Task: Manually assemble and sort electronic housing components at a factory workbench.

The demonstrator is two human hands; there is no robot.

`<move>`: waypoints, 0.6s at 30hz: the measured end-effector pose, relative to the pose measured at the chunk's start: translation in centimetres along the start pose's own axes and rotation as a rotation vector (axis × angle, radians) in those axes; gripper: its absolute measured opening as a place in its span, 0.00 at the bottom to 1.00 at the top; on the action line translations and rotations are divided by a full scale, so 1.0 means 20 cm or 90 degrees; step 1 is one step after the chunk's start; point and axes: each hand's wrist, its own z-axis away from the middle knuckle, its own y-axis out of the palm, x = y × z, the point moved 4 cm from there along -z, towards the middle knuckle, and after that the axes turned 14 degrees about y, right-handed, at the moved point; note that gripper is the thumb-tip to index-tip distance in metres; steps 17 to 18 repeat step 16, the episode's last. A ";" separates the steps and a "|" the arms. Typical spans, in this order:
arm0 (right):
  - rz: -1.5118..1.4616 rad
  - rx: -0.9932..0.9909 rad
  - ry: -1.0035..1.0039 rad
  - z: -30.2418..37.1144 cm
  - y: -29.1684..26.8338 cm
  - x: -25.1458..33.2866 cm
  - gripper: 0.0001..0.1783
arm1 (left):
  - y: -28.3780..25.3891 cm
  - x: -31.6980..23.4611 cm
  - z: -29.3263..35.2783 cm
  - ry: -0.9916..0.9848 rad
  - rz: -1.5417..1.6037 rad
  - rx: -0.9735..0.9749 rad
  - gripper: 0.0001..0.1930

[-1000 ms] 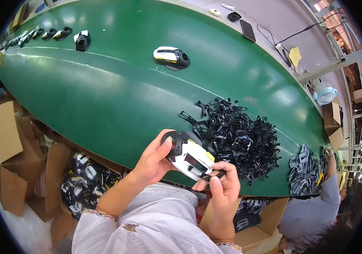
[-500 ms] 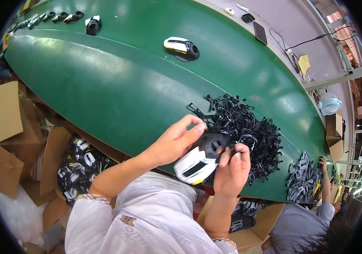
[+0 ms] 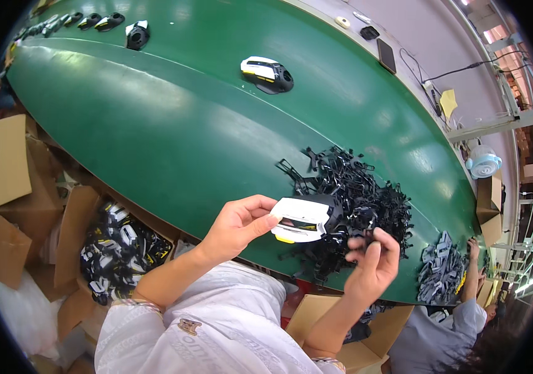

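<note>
My left hand [image 3: 244, 227] grips a white, black and yellow plastic shell [image 3: 304, 219] by its left end, thumb on top. The shell is held over the near-left side of a heap of small black plastic parts [image 3: 347, 177]. To its right, my right hand [image 3: 372, 265] is apart from the shell, above the near-right side of the heap. Its fingers are curled toward the thumb and slightly blurred; whatever they hold is hidden against the black parts.
A similar shell [image 3: 267, 75] lies farther up the green table [image 3: 154, 112], with several more at the far left. Grey parts [image 3: 442, 268] are piled at right beside another person's arm [image 3: 473, 262]. Cardboard boxes [image 3: 76, 237] with shells stand at the near left; a phone [image 3: 386, 56] lies on the far ledge.
My right hand has come off the shell and moved right. My left hand has turned the shell, bringing it more level, its white face up and black end to the right.
</note>
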 end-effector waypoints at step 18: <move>0.083 0.089 0.126 0.05 0.27 0.02 0.21 | 0.00 -0.01 0.06 -0.060 -0.053 0.022 0.16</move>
